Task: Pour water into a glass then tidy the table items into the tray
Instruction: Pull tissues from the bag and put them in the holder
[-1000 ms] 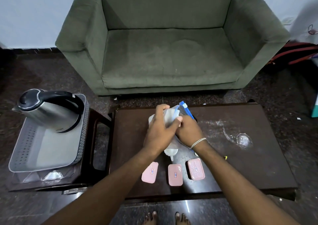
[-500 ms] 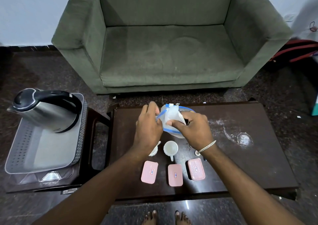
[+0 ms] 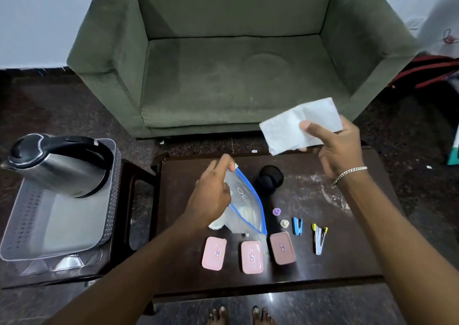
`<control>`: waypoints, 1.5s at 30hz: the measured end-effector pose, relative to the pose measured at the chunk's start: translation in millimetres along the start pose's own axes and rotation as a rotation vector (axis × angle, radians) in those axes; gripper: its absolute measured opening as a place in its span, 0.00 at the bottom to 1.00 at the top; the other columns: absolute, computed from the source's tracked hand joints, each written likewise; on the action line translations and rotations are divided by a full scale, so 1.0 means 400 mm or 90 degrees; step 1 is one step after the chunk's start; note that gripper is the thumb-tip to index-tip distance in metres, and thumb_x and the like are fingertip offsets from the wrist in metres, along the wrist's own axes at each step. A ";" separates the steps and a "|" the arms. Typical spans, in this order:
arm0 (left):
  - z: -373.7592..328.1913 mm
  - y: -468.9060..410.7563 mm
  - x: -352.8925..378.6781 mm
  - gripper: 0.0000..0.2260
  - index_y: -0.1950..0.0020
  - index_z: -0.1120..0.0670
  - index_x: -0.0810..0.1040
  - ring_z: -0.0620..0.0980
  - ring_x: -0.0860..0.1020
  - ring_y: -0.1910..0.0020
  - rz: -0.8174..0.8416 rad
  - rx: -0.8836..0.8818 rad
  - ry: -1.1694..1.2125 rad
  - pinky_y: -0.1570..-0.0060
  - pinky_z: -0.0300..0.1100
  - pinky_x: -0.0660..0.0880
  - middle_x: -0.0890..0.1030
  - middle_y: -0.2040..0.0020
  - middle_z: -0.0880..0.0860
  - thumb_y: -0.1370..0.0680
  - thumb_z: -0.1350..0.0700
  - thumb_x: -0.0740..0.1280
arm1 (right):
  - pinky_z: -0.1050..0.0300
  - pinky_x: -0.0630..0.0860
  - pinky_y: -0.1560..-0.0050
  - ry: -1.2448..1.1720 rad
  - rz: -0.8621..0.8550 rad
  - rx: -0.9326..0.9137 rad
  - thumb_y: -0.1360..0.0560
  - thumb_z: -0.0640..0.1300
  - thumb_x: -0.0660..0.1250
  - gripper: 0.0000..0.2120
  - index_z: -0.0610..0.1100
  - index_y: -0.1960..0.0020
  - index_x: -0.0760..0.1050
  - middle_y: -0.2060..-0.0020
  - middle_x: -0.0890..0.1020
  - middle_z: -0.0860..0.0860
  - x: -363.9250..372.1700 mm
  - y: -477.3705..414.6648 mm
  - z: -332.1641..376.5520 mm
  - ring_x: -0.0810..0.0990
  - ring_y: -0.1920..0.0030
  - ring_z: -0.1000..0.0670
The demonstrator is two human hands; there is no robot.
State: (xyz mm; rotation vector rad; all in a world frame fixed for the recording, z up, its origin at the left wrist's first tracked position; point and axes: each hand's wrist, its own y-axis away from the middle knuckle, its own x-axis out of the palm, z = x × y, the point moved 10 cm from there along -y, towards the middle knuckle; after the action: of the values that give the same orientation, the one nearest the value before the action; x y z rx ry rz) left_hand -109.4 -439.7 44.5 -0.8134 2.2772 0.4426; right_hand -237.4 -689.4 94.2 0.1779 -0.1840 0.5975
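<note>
Over the dark counter, from the head view: left hand pinching the top corner of a clear zip bag with a blue seal, bag hanging down to the counter and partly covering white cups behind it. Right hand raised above the far edge, thumb and fingers pinching a folded white tissue, clear of the bag. Beneath, spread along the counter: a dark round cup lying near the middle, a purple cap, a small white cap, a blue stapler, a yellow-and-white clip, and three pink lidded boxes in a row at the near edge. Off to the left, on a low side stand, a grey perforated tray holding only a steel kettle tilted across its far end.

Progress, as a judgement: tidying barely begun. No counter item yet inside the tray; everything small still out on the counter. Pouring hard to confirm, with no clear glass of water visible; some wet-looking smears on the right of the counter. Left to do: tissue and bag dealt with, then boxes, caps, stapler, clip and cups carried across to the tray.
</note>
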 end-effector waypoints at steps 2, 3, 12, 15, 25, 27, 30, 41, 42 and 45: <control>0.008 0.005 0.003 0.22 0.46 0.43 0.66 0.47 0.77 0.59 -0.005 -0.011 -0.001 0.62 0.53 0.79 0.71 0.51 0.40 0.29 0.69 0.58 | 0.54 0.79 0.70 0.044 -0.042 0.049 0.34 0.37 0.78 0.12 0.43 0.51 0.82 0.55 0.86 0.44 -0.052 -0.025 -0.077 0.85 0.59 0.43; 0.013 0.004 0.005 0.22 0.46 0.43 0.66 0.50 0.77 0.59 -0.007 -0.018 -0.001 0.60 0.55 0.80 0.71 0.51 0.41 0.28 0.69 0.58 | 0.54 0.79 0.71 0.055 -0.065 0.088 0.33 0.36 0.77 0.12 0.43 0.51 0.82 0.55 0.86 0.43 -0.078 -0.035 -0.132 0.85 0.60 0.42; 0.050 0.000 0.032 0.21 0.47 0.43 0.66 0.54 0.77 0.57 0.013 -0.027 -0.003 0.60 0.58 0.81 0.71 0.51 0.42 0.28 0.69 0.58 | 0.56 0.79 0.77 0.053 -0.240 0.468 0.30 0.26 0.70 0.12 0.36 0.51 0.74 0.50 0.79 0.38 -0.237 -0.034 -0.551 0.81 0.55 0.41; 0.053 -0.001 0.026 0.21 0.46 0.43 0.66 0.54 0.77 0.57 0.011 -0.022 -0.016 0.60 0.57 0.81 0.70 0.50 0.41 0.28 0.69 0.59 | 0.57 0.78 0.79 0.124 -0.269 0.356 0.30 0.25 0.68 0.12 0.36 0.49 0.75 0.51 0.79 0.38 -0.227 -0.062 -0.512 0.81 0.58 0.40; 0.057 -0.017 0.049 0.20 0.47 0.44 0.66 0.54 0.77 0.56 0.028 -0.031 -0.012 0.58 0.57 0.82 0.71 0.49 0.42 0.27 0.69 0.58 | 0.54 0.67 0.59 0.718 -0.095 -0.003 0.28 0.30 0.63 0.10 0.40 0.50 0.67 0.55 0.77 0.40 -0.095 -0.034 -0.483 0.76 0.54 0.38; 0.055 -0.016 0.048 0.19 0.48 0.44 0.66 0.53 0.77 0.56 0.028 -0.024 -0.021 0.58 0.56 0.82 0.71 0.49 0.42 0.26 0.69 0.59 | 0.54 0.65 0.62 0.742 -0.073 0.000 0.31 0.28 0.62 0.13 0.43 0.54 0.67 0.59 0.75 0.44 -0.080 -0.025 -0.497 0.74 0.58 0.41; 0.057 -0.017 0.048 0.19 0.48 0.43 0.67 0.53 0.77 0.55 0.026 -0.025 -0.032 0.59 0.56 0.82 0.71 0.49 0.42 0.26 0.68 0.59 | 0.52 0.70 0.63 0.803 -0.050 0.019 0.32 0.30 0.65 0.12 0.46 0.58 0.70 0.61 0.78 0.47 -0.071 -0.027 -0.511 0.74 0.58 0.42; 0.074 -0.001 0.036 0.17 0.43 0.43 0.76 0.52 0.83 0.58 0.003 -0.081 0.047 0.55 0.56 0.81 0.72 0.43 0.40 0.22 0.64 0.60 | 0.46 0.66 0.35 0.625 -0.084 0.181 0.33 0.41 0.75 0.35 0.47 0.29 0.65 0.36 0.66 0.40 -0.120 0.025 -0.493 0.67 0.36 0.37; 0.075 -0.001 0.029 0.16 0.42 0.44 0.77 0.53 0.84 0.57 -0.009 -0.088 0.057 0.53 0.56 0.81 0.73 0.43 0.41 0.22 0.64 0.60 | 0.47 0.68 0.35 0.556 -0.101 0.131 0.31 0.42 0.74 0.35 0.48 0.28 0.63 0.37 0.68 0.41 -0.114 0.054 -0.449 0.69 0.37 0.39; 0.083 0.000 0.009 0.16 0.40 0.50 0.78 0.56 0.83 0.50 -0.052 -0.119 0.087 0.49 0.56 0.81 0.75 0.42 0.46 0.23 0.65 0.61 | 0.64 0.74 0.43 0.350 -0.071 -0.084 0.25 0.54 0.70 0.26 0.53 0.29 0.67 0.39 0.74 0.45 -0.066 0.171 -0.281 0.76 0.41 0.50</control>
State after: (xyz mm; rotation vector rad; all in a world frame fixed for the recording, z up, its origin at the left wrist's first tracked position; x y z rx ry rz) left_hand -95.6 -424.5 18.4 -1.0562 2.3421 0.5849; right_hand -284.5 -623.6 -12.8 -0.1073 0.3173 0.5012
